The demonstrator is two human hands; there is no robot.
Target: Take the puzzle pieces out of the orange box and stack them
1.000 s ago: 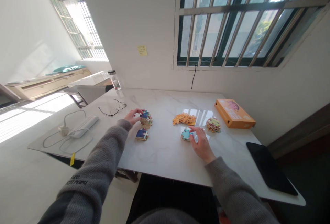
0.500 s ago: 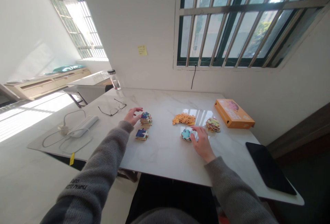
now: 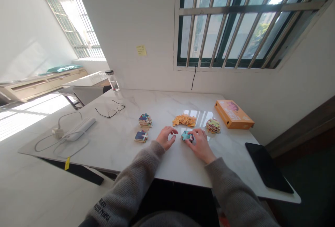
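My left hand (image 3: pixel 166 137) hovers over the white table, fingers apart and curved, with nothing in it. Just to its right, my right hand (image 3: pixel 200 144) has its fingers around the small pile of teal puzzle pieces (image 3: pixel 186 136), partly covering it. Dark blue pieces form a taller stack (image 3: pixel 144 121) and a lower stack (image 3: pixel 141 136) on the left. Behind my hands lies a spread heap of orange pieces (image 3: pixel 184 120). A pile of yellow-green pieces (image 3: pixel 213 126) sits to the right.
An orange box (image 3: pixel 233 114) and a black tablet (image 3: pixel 268 167) lie on the right. Glasses (image 3: pixel 112 112), a clear bottle (image 3: pixel 113 81) and a white power strip (image 3: pixel 81 129) with cables are at the left. The table's front edge runs close to my body.
My left hand has moved right, from the taller blue stack to beside the teal pile. My right hand has closed in on the teal pieces. The view has shifted slightly.
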